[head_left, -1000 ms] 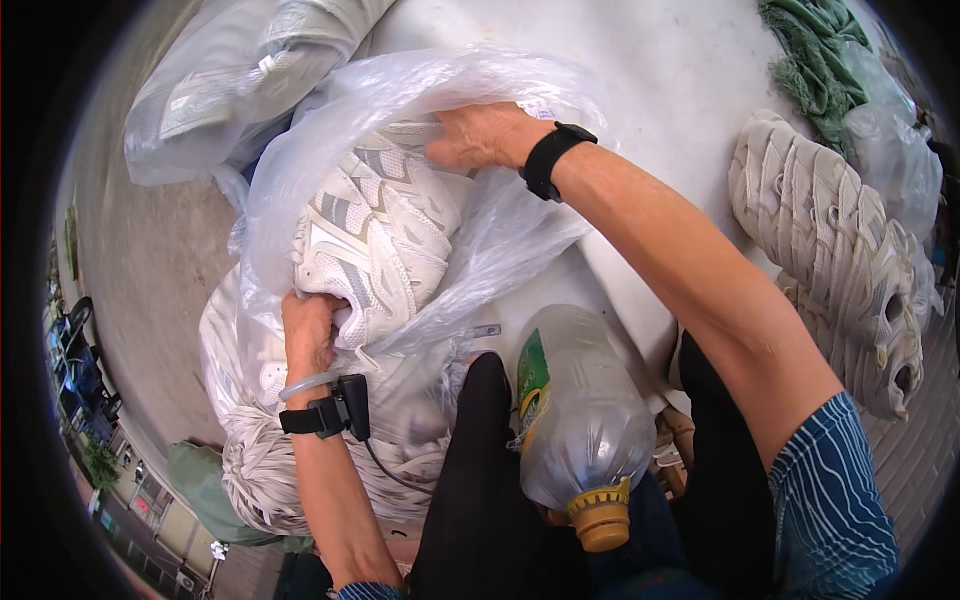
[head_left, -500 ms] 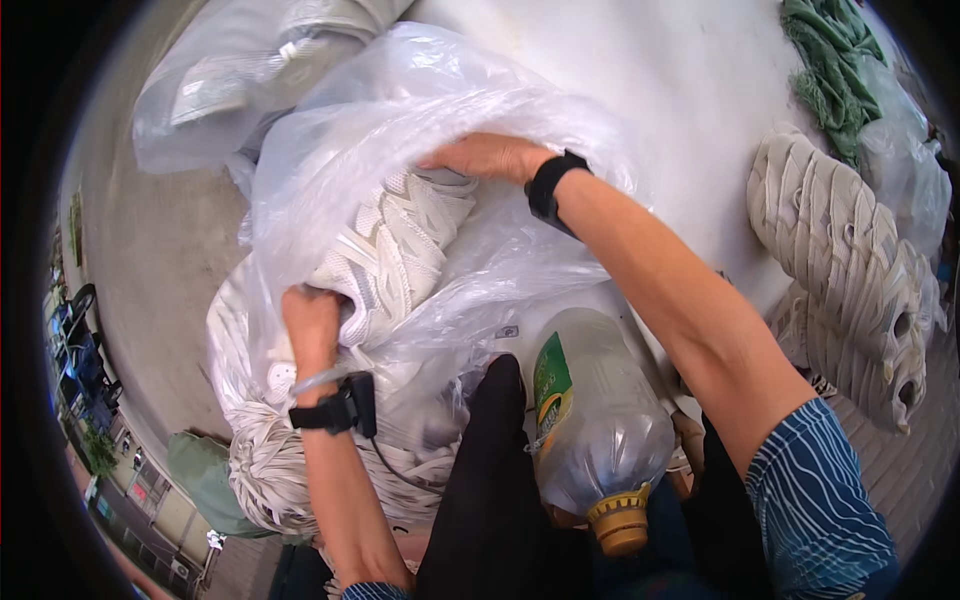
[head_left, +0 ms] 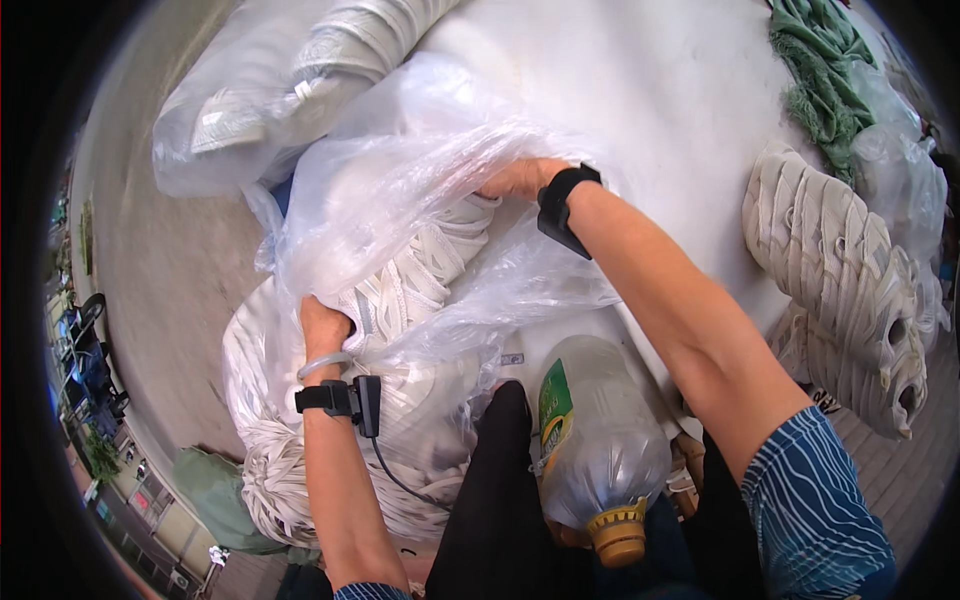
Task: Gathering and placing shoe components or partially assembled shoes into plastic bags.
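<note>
A stack of nested white shoe uppers (head_left: 400,283) lies slantwise in front of me, partly inside a large clear plastic bag (head_left: 360,215). My left hand (head_left: 325,328) is closed on the stack's near end, its fingertips hidden in the upper's opening. My right hand (head_left: 525,178) reaches under the bag's edge at the stack's far end; plastic covers its fingers, so their grip cannot be made out. Bundled white laces or strips (head_left: 290,480) spread below my left wrist.
An upside-down plastic bottle (head_left: 605,430) with a yellow cap stands by my legs. More stacked uppers (head_left: 830,240) lie at the right, below a green cloth (head_left: 822,70). Another bagged stack (head_left: 345,50) is at the far left on the white surface (head_left: 650,90).
The view has shifted slightly. The bag's edge has come down lower over the stack, and my right hand has moved a little right and nearer. My left hand keeps its place on the near end.
</note>
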